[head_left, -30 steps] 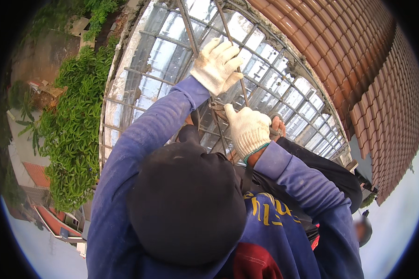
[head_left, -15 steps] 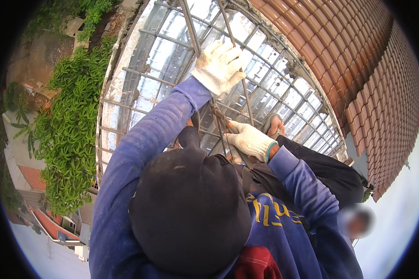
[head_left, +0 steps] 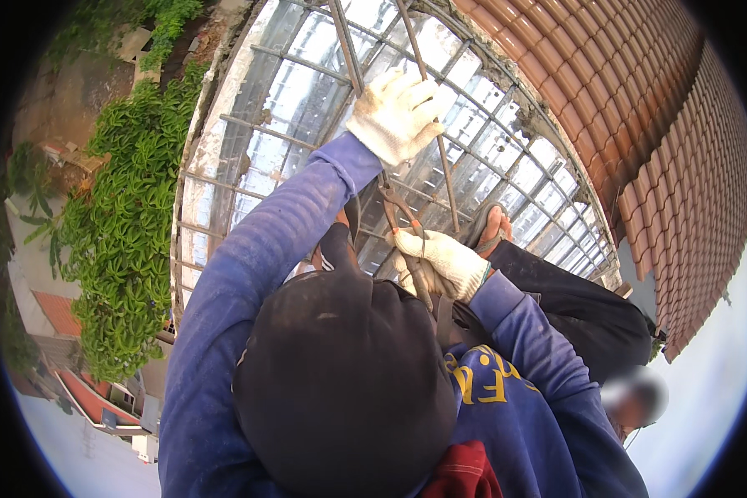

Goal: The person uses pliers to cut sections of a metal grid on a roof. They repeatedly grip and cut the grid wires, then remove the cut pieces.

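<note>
Presently, the right hand (head_left: 444, 264) is clenched around the handles of the pincers (head_left: 390, 201), whose head points to eleven o'clock. Over the last second this hand drops toward six o'clock, suggesting a readjusted grip; contact between tool and steel cannot be confirmed. Near half past eleven, the left hand (head_left: 397, 116) lies unclenched across slender rods (head_left: 450, 187). Farther out: sandalled foot (head_left: 493, 224) at two, tiled roof (head_left: 573, 75) at one.
</note>
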Demonstrator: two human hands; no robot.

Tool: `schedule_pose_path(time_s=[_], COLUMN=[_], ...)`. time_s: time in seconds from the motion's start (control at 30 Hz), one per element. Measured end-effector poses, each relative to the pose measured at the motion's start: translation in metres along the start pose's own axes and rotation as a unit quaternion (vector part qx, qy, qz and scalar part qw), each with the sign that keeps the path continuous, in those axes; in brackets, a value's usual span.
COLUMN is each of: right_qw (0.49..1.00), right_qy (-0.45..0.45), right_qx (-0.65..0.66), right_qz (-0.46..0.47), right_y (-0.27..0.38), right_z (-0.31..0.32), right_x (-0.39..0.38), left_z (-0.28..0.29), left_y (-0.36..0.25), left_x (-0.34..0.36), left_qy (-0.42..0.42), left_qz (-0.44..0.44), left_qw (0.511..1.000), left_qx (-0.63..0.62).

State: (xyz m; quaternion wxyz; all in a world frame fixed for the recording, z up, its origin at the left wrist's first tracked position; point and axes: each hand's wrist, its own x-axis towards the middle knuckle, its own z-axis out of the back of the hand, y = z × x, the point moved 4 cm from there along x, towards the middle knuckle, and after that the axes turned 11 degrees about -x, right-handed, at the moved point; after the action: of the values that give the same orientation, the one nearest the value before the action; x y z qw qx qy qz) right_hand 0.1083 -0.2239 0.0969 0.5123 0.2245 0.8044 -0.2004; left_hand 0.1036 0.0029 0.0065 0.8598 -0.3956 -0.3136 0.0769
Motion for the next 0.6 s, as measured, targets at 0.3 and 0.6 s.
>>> schedule_pose_path(time_s=[0.3,0.6], right_qw=[0.549,0.998], right_qy=[-0.415,-0.051], right_qx=[-0.716,0.034], right_qz=[0.118,-0.034], right_y=[0.041,0.012], right_z=[-0.036,-0.007], right_x=[-0.053,-0.025], left_z=[0.000,0.002], left_y=[-0.001,0.000], left_x=[-0.003,0.000], left_qy=[-0.012,-0.008], left_qz=[-0.012,-0.013], left_qw=[0.999,1.000], left_qx=[0.031,-0.006])
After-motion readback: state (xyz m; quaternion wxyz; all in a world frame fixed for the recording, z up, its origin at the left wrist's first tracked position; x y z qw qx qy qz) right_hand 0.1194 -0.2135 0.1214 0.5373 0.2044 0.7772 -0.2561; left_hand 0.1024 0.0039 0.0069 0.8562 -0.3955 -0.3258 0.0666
